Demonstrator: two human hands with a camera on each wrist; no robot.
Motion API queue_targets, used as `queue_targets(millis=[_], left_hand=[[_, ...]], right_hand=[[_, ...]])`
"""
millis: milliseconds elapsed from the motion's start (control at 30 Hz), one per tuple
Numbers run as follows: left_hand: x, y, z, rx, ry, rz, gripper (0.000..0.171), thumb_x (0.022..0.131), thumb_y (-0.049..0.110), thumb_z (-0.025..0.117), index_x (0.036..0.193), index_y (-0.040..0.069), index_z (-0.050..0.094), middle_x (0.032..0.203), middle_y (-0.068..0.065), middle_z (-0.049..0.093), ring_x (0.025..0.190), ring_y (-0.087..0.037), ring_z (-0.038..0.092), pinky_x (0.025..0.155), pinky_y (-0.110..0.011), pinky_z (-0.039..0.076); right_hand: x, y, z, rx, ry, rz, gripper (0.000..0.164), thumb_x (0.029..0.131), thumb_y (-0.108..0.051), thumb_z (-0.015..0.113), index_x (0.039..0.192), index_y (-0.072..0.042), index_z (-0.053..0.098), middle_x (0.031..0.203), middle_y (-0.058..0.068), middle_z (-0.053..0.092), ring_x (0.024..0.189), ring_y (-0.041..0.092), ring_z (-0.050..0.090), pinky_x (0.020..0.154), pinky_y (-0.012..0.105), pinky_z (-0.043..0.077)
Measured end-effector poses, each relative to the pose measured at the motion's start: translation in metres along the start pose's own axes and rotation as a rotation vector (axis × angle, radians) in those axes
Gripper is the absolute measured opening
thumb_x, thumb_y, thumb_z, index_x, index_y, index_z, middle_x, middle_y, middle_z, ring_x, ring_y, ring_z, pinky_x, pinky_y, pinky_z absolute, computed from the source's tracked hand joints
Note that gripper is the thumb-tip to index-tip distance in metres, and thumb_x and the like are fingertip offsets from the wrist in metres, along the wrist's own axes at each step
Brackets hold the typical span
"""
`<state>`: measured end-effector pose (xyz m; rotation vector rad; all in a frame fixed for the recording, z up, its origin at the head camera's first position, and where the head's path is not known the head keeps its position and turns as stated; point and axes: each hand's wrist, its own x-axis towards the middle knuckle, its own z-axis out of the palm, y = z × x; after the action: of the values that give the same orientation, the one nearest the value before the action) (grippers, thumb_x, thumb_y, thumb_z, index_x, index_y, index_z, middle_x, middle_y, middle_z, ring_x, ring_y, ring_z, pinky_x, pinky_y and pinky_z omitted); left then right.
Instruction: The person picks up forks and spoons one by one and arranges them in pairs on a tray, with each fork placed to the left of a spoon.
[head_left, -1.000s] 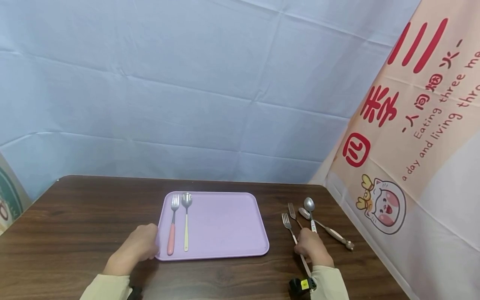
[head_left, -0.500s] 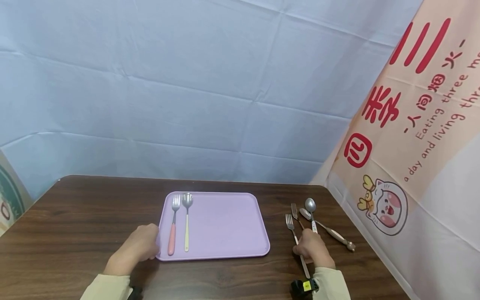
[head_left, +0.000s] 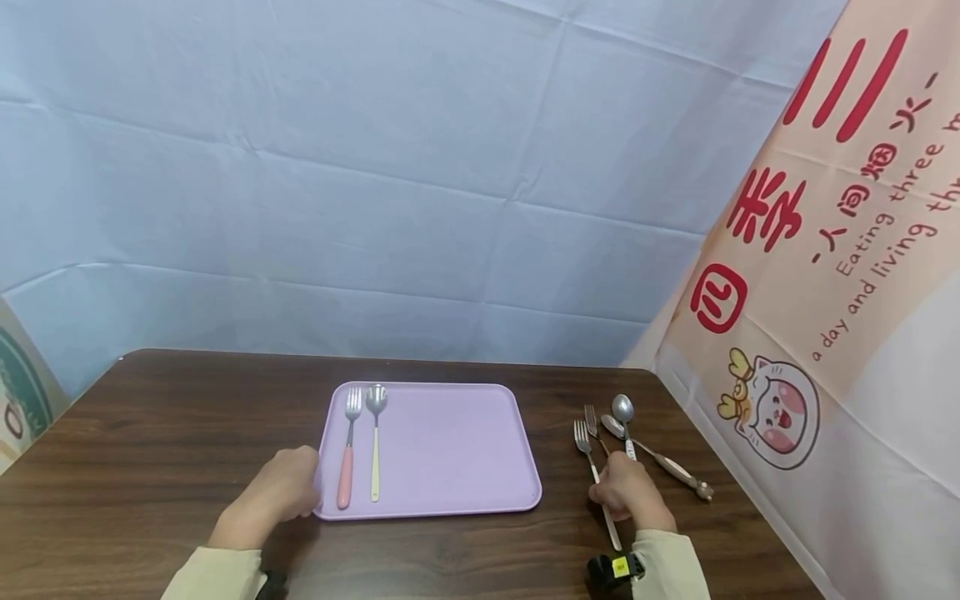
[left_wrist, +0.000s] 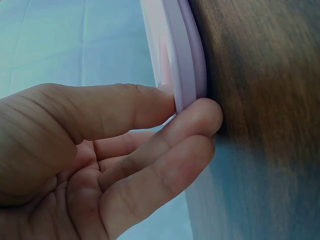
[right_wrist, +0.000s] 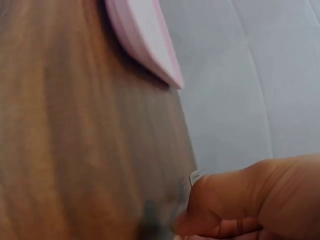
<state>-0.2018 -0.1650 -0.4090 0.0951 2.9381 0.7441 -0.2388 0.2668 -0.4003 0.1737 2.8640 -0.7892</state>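
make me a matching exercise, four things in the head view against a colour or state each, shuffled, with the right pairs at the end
Column one
1. tray
2. fork on the tray
3. spoon on the tray
4. left hand

Column two
A. pale-yellow-handled
B. pinching an edge
C. lilac all over
D. pink-handled

Right pairs: 1-C, 2-D, 3-A, 4-B
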Motion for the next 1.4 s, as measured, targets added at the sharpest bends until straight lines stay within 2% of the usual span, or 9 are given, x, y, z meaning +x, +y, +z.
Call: queue_targets(millis=[200,400,567,700,867,1100,1400], left_hand=[[-0.001,-0.001,-0.001,-0.013,-0.006,-0.014,0.011,0.067,-0.006,0.062,0.075,-0.004,0.054,0.056,-0.006,0.049,0.048,-0.017,0.049,0.045,-0.029,0.040],[-0.001,-0.002,0.000,-0.017,-0.002,-0.008,0.013,0.066,-0.006,0.062,0.075,-0.004,0.054,0.056,-0.006,0.050,0.048,-0.018,0.049,0.045,-0.029,0.039],[-0.001,-0.002,0.000,-0.020,0.005,-0.002,0.012,0.066,-0.007,0.061,0.074,-0.003,0.054,0.055,-0.005,0.050,0.047,-0.017,0.048,0.045,-0.029,0.039],[-0.001,-0.002,0.000,-0.019,0.004,0.000,0.011,0.066,-0.007,0.061,0.074,-0.003,0.054,0.055,-0.005,0.049,0.047,-0.017,0.048,0.045,-0.029,0.039],[0.000,-0.002,0.000,-0.011,0.003,0.001,0.010,0.067,-0.006,0.061,0.073,-0.003,0.054,0.055,-0.005,0.049,0.047,-0.017,0.048,0.045,-0.029,0.039],[0.000,-0.002,0.000,-0.009,-0.002,-0.005,0.011,0.067,-0.007,0.061,0.074,-0.004,0.054,0.055,-0.005,0.050,0.047,-0.017,0.048,0.044,-0.029,0.038],[0.002,-0.001,0.001,0.002,0.008,0.009,0.011,0.064,-0.007,0.061,0.071,-0.002,0.053,0.054,-0.005,0.049,0.046,-0.017,0.048,0.044,-0.028,0.038]], right_hand=[[0.000,-0.011,-0.011,0.006,0.027,-0.026,0.031,0.072,0.002,0.057,0.050,-0.012,0.038,0.044,-0.003,0.034,0.039,0.012,0.041,0.043,0.028,0.041],[0.000,-0.015,-0.015,0.006,0.014,-0.026,0.029,0.073,0.003,0.058,0.052,-0.009,0.043,0.047,0.000,0.040,0.041,0.013,0.045,0.044,0.029,0.042],[-0.001,-0.016,-0.013,-0.007,0.012,-0.028,0.028,0.072,0.002,0.056,0.052,-0.010,0.042,0.044,-0.001,0.037,0.040,0.013,0.044,0.043,0.028,0.039],[-0.001,-0.017,-0.012,-0.011,0.026,-0.034,0.023,0.072,0.001,0.057,0.054,-0.008,0.045,0.049,0.000,0.040,0.043,0.016,0.049,0.044,0.030,0.044],[0.001,-0.019,-0.009,0.002,0.041,-0.041,0.020,0.071,0.001,0.058,0.056,-0.007,0.047,0.054,0.002,0.043,0.046,0.017,0.050,0.045,0.031,0.047],[0.006,-0.025,0.001,-0.003,0.077,-0.070,0.023,0.070,-0.002,0.058,0.052,-0.009,0.046,0.046,-0.002,0.039,0.042,0.014,0.046,0.043,0.028,0.045],[0.012,-0.034,0.014,-0.014,0.147,-0.112,0.021,0.067,-0.005,0.062,0.051,-0.009,0.050,0.041,-0.004,0.042,0.038,0.013,0.049,0.042,0.027,0.040]])
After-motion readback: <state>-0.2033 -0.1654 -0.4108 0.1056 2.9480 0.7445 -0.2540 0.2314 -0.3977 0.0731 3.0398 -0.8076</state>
